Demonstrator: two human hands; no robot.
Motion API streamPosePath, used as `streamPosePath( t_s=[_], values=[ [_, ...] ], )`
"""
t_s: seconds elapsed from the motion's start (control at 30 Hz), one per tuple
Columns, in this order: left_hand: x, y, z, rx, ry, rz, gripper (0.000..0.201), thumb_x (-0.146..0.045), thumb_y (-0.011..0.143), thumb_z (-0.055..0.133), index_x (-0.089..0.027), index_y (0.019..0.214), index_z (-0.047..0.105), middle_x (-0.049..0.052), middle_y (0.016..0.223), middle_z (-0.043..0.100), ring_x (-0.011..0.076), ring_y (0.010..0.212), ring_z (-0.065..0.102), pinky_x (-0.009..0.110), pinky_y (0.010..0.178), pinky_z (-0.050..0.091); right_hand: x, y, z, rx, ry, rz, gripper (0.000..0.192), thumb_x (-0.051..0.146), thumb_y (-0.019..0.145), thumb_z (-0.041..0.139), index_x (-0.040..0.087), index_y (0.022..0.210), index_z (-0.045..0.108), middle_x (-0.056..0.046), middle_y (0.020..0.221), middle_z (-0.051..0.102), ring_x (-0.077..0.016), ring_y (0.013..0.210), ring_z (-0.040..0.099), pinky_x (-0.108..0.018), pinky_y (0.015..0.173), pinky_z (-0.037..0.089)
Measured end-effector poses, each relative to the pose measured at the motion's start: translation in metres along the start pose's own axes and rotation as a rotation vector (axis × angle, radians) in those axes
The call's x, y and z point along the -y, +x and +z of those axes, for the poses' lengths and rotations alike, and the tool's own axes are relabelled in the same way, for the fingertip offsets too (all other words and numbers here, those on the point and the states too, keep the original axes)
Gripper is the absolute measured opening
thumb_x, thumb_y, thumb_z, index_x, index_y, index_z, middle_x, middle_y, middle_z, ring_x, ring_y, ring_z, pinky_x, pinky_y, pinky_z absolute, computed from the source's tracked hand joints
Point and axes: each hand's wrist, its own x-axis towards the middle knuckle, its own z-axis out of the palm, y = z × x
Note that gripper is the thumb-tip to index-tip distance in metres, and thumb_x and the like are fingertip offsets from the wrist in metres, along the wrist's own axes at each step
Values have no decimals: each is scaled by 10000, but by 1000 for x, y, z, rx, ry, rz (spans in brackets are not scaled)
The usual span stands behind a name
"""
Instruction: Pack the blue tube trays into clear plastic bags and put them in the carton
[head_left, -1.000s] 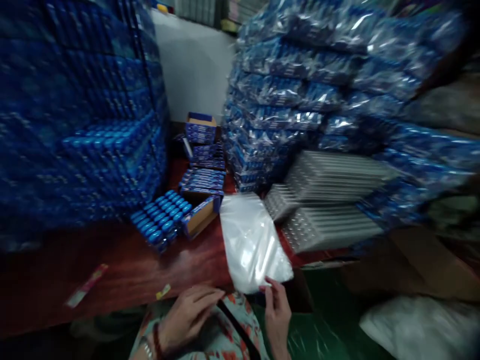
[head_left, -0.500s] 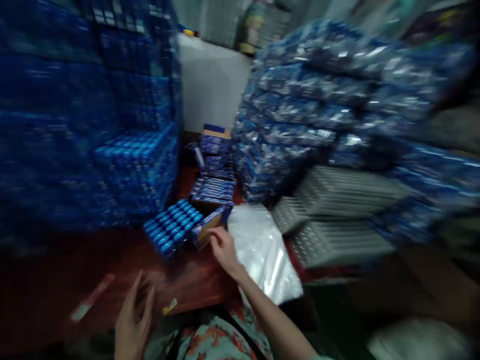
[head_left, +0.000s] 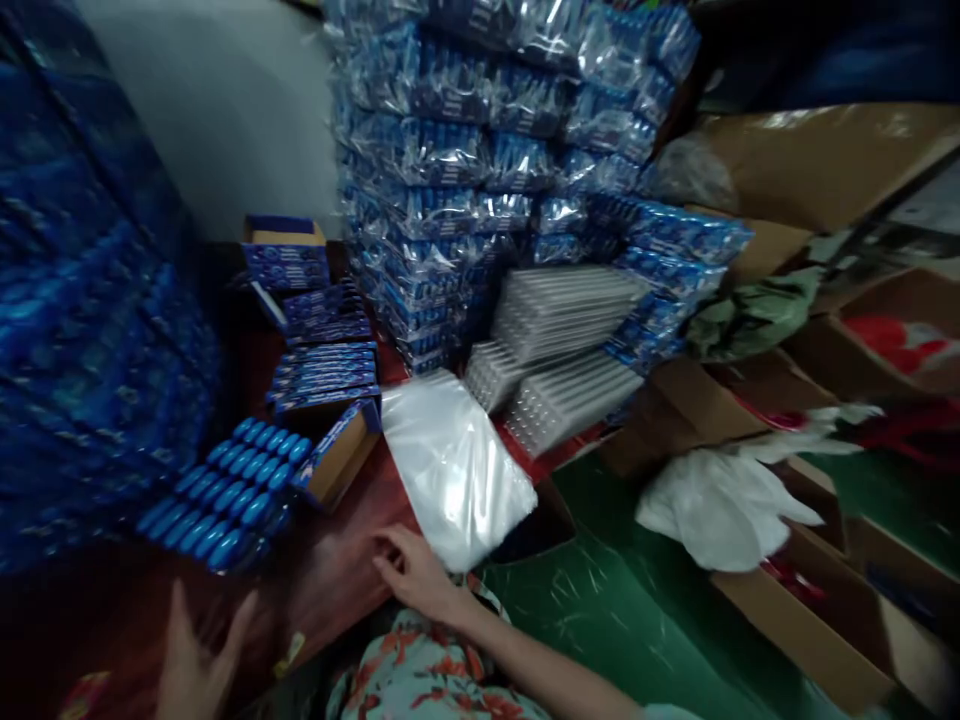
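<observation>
Both hands empty: my right hand [head_left: 416,580] spread beside the plastic bags [head_left: 454,465] (lower centre), left hand [head_left: 196,672] open; pinch one sheet only.

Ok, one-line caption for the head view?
Right hand touching clear bags on a red table; left hand open beside blue tubes.

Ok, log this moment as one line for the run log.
right hand: open, on table edge beside clear bag stack | left hand: open, empty, over red table | blue-capped tubes: untouched
</observation>
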Motion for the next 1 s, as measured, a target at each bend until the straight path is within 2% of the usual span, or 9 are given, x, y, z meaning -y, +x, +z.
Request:
streamPosePath(
  t_s=[0.1,0.23,0.37,0.47,0.63,0.7,0.83,0.9,1.0],
  values=[
    [-20,-5,9,83,-167,-128,1120,-640,628,633,-154,1479,91,181,1298,523,323,1163,549,484,1040,386,6,30,7,-79,51,-40,430,204,786,551,196,1214,508,-76,1102,579,-168,961,574,-288,785,501],
    [-31,-5,19,71,-331,-26,914,-518,737,631,-228,1463,158,138,1347,502,253,1189,541,402,1056,391,20,71,27,-168,66,-120,436,311,799,580,200,1204,461,-86,1148,536,-192,1057,537,-345,881,480],
    [-15,6,15,-10,-331,88,905,-452,729,678,-252,1458,181,114,1457,371,273,1328,379,434,1126,279,25,101,50,-216,-54,-160,407,422,798,583,174,1109,496,-99,1068,573,-223,1017,551,-390,896,465],
    [-7,14,8,-4,-265,167,986,-412,691,725,-245,1469,144,113,1521,235,284,1404,207,452,1164,154,22,113,61,-162,-226,-214,284,410,846,513,156,966,555,-101,936,610,-238,907,579,-391,813,473],
    [-9,26,7,47,-187,250,1202,-361,659,763,-237,1467,-118,123,1562,-14,268,1433,29,449,1168,52,32,97,42,-44,-428,-429,236,272,929,355,164,901,562,-65,812,625,-195,748,576,-315,713,433],
    [-8,30,9,61,-231,246,1253,-349,663,762,-283,1430,-228,121,1562,-25,263,1432,65,471,1161,79,44,79,19,69,-482,-482,207,238,926,360,167,941,554,-62,844,630,-185,756,572,-300,717,417],
    [-6,40,11,110,-320,264,1276,-327,686,741,-352,1359,-342,109,1558,78,250,1409,201,499,1142,153,68,39,-28,510,-635,-463,220,117,871,390,198,1005,545,-38,892,630,-184,809,579,-302,758,397],
    [-5,45,11,67,-278,282,1291,-322,658,755,-330,1383,-313,121,1552,98,273,1395,238,506,1133,187,72,25,-40,667,-775,-404,306,32,790,418,203,1002,559,-37,890,632,-194,788,580,-313,746,386],
    [-3,49,13,-103,-150,304,1355,-334,536,815,-280,1447,-186,137,1539,127,334,1375,262,525,1107,256,66,14,-40,769,-911,-404,406,1,741,442,192,1078,561,-65,963,635,-217,842,582,-338,789,369]
  ],
)
